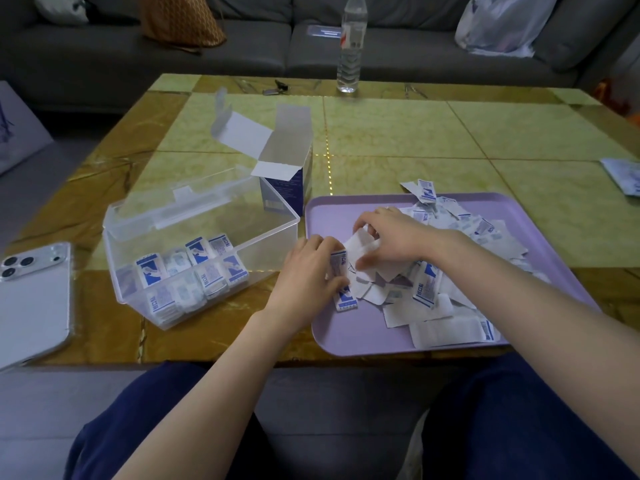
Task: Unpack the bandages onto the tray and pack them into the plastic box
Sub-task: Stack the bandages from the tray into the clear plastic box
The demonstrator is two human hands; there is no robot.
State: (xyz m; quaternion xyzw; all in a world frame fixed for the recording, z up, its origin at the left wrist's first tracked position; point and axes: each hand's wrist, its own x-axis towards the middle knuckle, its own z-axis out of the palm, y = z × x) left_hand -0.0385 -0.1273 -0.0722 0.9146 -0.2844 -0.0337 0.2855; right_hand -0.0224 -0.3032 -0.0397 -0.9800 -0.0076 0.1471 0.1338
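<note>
Left-hand fingers point(323, 249): curled, clamped round a small stack of wrapped bandages point(341, 268). The lower end of the stack shows below the thumb. Left hand point(306, 271) sits over the tray's 9 o'clock edge.

Right-hand fingers point(367, 221): bent, tips drawn together, pinching a white packet point(360, 244) that touches the top of the same stack. The thumb presses on from the near side. Right hand point(394, 237) is just beside the left, at its 2 o'clock. Both forearms enter from 6 o'clock.

Under the hands: lilac tray point(329, 213) holding a loose heap of packets point(460, 233). The heap spreads from the centre to the 1 o'clock corner and down to 5 o'clock. Some packets lie blue print up, some blank side up. One overhanging packet point(424, 190) pokes past the far rim at 12 o'clock.

At the tray's 9 o'clock: clear plastic box point(266, 244), just beside the tray; I cannot tell whether they touch. Its lid point(180, 202) is hinged open toward the far side. Packed bandages point(194, 271) stand on edge in rows at the box's near-left end.

At the tray's 11 o'clock: opened cardboard carton point(289, 174), upright, flaps raised, behind the box's far-right corner.

Farther out on the table point(398, 133):
- phone point(33, 299), face down, 8 o'clock edge
- water bottle point(350, 57), upright, 12 o'clock
- stray packets point(623, 174), 3 o'clock edge

Sofa point(104, 53) stands beyond the table.
</note>
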